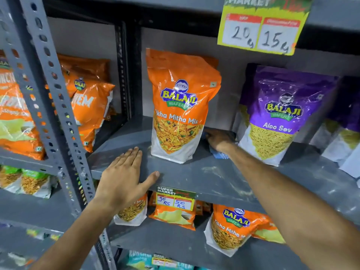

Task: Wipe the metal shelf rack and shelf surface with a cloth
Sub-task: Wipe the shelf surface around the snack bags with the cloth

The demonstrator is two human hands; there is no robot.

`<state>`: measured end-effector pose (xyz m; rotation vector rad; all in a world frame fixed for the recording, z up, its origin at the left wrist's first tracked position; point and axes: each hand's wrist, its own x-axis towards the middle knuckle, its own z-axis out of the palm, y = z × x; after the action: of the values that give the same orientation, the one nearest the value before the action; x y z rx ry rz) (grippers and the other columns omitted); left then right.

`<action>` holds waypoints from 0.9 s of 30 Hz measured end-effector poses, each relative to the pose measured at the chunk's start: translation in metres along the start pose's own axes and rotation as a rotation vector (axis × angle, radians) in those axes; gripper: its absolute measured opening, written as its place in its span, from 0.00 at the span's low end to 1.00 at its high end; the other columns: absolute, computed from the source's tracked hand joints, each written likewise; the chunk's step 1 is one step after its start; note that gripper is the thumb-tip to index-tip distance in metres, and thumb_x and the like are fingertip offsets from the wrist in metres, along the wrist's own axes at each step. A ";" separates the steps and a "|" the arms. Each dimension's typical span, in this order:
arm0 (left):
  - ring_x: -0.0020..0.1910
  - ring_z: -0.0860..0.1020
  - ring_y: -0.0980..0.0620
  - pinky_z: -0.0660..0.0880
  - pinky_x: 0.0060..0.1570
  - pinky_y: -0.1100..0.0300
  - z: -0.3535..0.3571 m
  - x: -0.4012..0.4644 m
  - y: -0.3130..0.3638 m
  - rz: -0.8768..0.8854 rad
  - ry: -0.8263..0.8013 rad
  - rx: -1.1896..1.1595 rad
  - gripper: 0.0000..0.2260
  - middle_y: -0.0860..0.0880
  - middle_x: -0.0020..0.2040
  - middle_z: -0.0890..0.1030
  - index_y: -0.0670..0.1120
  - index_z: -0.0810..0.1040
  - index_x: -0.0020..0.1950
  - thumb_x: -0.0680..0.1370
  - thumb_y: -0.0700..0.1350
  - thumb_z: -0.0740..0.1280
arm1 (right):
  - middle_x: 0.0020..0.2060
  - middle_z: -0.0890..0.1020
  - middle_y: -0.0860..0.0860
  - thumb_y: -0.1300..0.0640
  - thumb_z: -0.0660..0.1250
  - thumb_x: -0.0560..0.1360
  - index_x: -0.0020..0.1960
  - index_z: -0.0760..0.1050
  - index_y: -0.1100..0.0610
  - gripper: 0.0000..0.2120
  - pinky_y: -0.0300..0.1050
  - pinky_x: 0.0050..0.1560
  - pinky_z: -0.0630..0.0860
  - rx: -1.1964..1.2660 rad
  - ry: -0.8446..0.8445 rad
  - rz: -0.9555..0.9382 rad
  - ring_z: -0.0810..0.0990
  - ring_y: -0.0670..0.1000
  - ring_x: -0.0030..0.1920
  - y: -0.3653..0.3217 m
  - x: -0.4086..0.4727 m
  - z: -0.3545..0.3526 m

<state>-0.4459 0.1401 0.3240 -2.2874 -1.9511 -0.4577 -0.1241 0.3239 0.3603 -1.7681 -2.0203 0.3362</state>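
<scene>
We've got the right hand (pixel 218 140) pressing the blue cloth (pixel 219 154) onto the shelf (pixel 204 172), deep in the gap between the orange snack bag (pixel 180 108) and the purple one (pixel 280 115) (bags left standing, so we wipe around them). Left hand (pixel 124 176) lies flat and empty on the front edge, probably bracing the reach.

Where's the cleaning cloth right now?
The blue cloth lies under the right hand, on the grey shelf between the orange pouch and purple pouch.
</scene>
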 end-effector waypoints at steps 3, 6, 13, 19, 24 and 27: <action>0.84 0.60 0.46 0.54 0.83 0.50 0.002 0.001 -0.001 0.002 -0.008 0.007 0.50 0.42 0.84 0.61 0.41 0.60 0.84 0.76 0.77 0.40 | 0.72 0.74 0.48 0.58 0.57 0.82 0.69 0.75 0.43 0.20 0.47 0.68 0.68 -0.065 -0.014 -0.063 0.72 0.56 0.71 -0.001 0.005 0.006; 0.84 0.59 0.46 0.54 0.84 0.50 0.002 0.000 -0.001 0.009 -0.011 0.000 0.50 0.43 0.85 0.60 0.41 0.59 0.84 0.76 0.77 0.40 | 0.72 0.74 0.49 0.60 0.58 0.81 0.70 0.74 0.44 0.20 0.46 0.68 0.69 -0.106 -0.027 -0.148 0.72 0.57 0.71 -0.001 -0.013 0.006; 0.84 0.58 0.46 0.55 0.83 0.50 -0.002 -0.002 0.000 0.017 -0.024 0.020 0.50 0.43 0.85 0.60 0.41 0.58 0.84 0.76 0.77 0.39 | 0.71 0.75 0.47 0.61 0.58 0.82 0.70 0.75 0.47 0.20 0.41 0.68 0.65 -0.078 -0.092 -0.260 0.72 0.50 0.72 -0.001 -0.116 -0.012; 0.84 0.60 0.45 0.57 0.83 0.48 -0.002 -0.002 -0.001 0.019 -0.035 0.003 0.54 0.42 0.84 0.61 0.40 0.59 0.84 0.74 0.79 0.36 | 0.70 0.72 0.42 0.68 0.60 0.81 0.67 0.77 0.51 0.20 0.31 0.72 0.58 0.089 -0.305 -0.411 0.64 0.29 0.71 0.011 -0.192 -0.044; 0.83 0.61 0.44 0.58 0.83 0.48 -0.004 -0.002 0.000 0.015 -0.032 0.017 0.53 0.41 0.84 0.62 0.40 0.60 0.83 0.74 0.78 0.36 | 0.68 0.78 0.46 0.66 0.60 0.82 0.68 0.77 0.51 0.19 0.38 0.73 0.64 0.264 -0.156 -0.263 0.72 0.39 0.71 0.022 -0.183 -0.059; 0.83 0.61 0.44 0.59 0.82 0.47 -0.004 -0.003 0.000 0.022 -0.029 0.016 0.53 0.41 0.84 0.63 0.40 0.60 0.83 0.75 0.78 0.37 | 0.71 0.76 0.46 0.64 0.59 0.83 0.70 0.75 0.48 0.20 0.48 0.76 0.63 0.143 -0.103 -0.220 0.70 0.44 0.73 0.015 -0.157 -0.041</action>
<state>-0.4471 0.1366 0.3270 -2.3165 -1.9330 -0.4067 -0.0772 0.1675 0.3641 -1.4542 -2.1794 0.4964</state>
